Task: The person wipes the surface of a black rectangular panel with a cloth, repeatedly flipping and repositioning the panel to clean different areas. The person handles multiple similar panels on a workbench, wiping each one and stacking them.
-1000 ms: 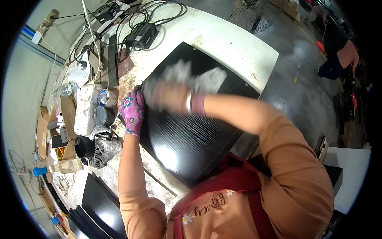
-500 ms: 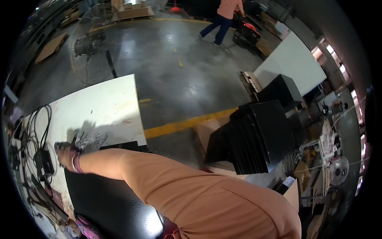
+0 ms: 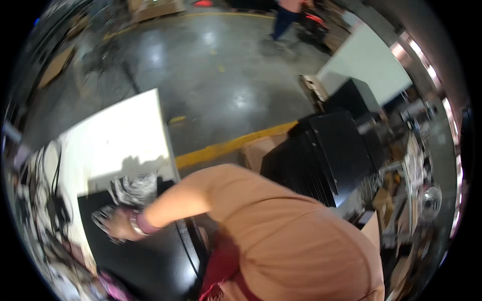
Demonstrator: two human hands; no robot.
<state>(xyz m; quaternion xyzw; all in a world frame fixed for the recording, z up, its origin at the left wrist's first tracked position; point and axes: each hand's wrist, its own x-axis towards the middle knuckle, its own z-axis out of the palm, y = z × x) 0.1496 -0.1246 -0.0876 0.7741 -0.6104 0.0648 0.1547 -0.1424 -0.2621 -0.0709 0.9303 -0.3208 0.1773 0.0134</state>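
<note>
My right hand (image 3: 120, 226) is pressed down on a flat, glossy black panel (image 3: 150, 266), with a purple-red band and a bracelet at its wrist. Blurred grey-and-white crumpled cloth (image 3: 103, 216) shows at its fingers, which are curled around it. Just beyond the hand, a second bunch of grey-white striped cloth (image 3: 133, 189) lies at the panel's far edge. My right arm in a peach sleeve (image 3: 281, 226) reaches across from the lower right. My left hand does not show.
The panel rests on a white tabletop (image 3: 115, 135). Black cables (image 3: 57, 165) and a black adapter (image 3: 61, 210) lie along its left side. To the right stands a stack of black panels (image 3: 306, 160). Farther off, a person (image 3: 283, 22) is beside a red-and-black machine (image 3: 314, 27).
My right hand has moved right and nearer, from the panel's left far corner onto its surface, with cloth under it. The other cloth has shifted right. The view has tilted slightly.
</note>
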